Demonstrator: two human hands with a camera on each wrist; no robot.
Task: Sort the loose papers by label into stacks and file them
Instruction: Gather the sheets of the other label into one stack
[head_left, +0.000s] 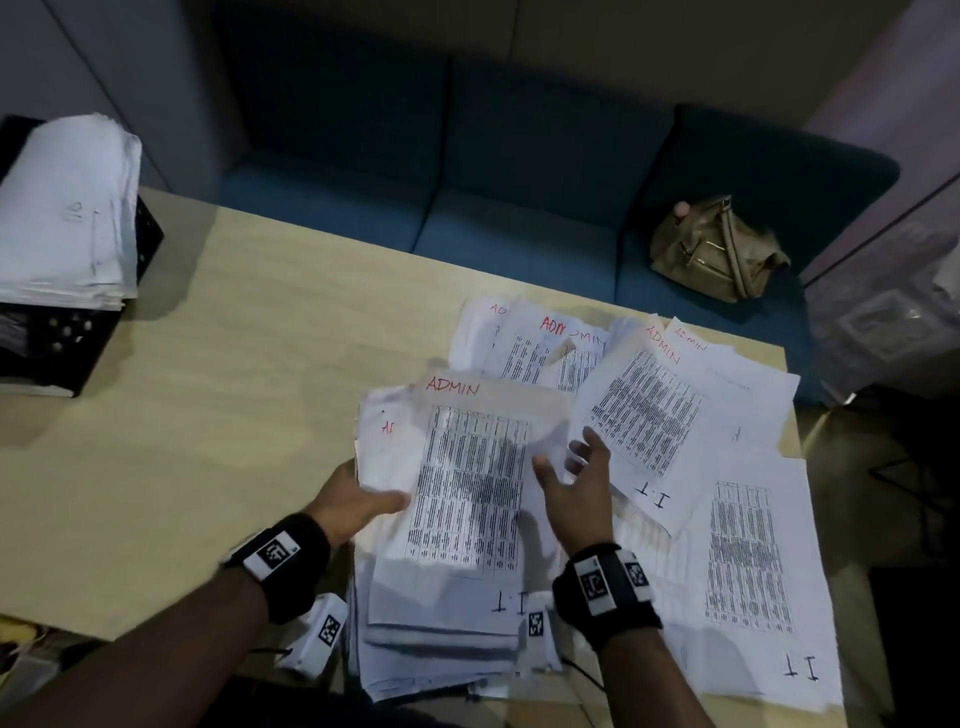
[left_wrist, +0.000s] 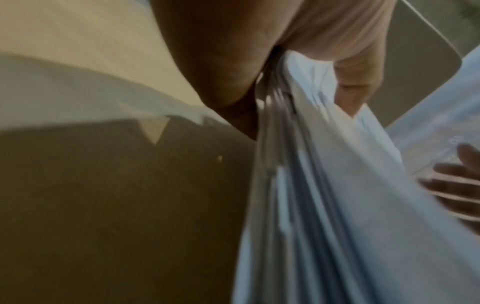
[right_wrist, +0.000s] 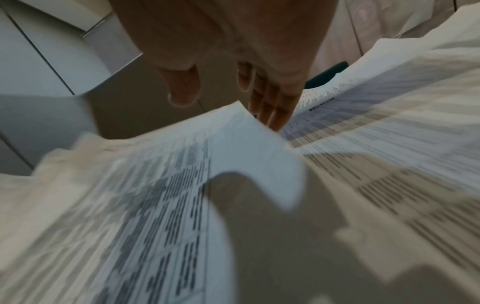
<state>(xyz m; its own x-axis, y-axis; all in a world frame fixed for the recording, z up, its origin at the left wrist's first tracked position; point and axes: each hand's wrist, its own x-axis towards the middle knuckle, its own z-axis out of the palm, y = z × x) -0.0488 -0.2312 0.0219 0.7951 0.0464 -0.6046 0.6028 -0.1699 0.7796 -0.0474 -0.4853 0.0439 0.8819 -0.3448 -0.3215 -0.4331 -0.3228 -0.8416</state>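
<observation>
My left hand (head_left: 358, 506) grips the left edge of a thick bundle of printed sheets (head_left: 467, 483), thumb on top; the top sheet reads ADMIN in red. In the left wrist view the same bundle (left_wrist: 324, 195) hangs pinched between thumb and fingers (left_wrist: 358, 61). My right hand (head_left: 576, 478) hovers open just right of the bundle, fingers spread over the papers, holding nothing; the right wrist view shows its straight fingers (right_wrist: 270, 102) above blurred sheets (right_wrist: 161, 195). More ADMIN sheets (head_left: 639, 400) fan out behind, and sheets marked I.T (head_left: 748, 561) lie at the right.
The light wooden table (head_left: 234, 389) holds a black tray (head_left: 62, 332) piled with white papers (head_left: 67, 208) at the far left. A blue sofa (head_left: 519, 171) with a tan bag (head_left: 722, 249) stands beyond the table. Another paper stack (head_left: 441, 649) lies at the near edge.
</observation>
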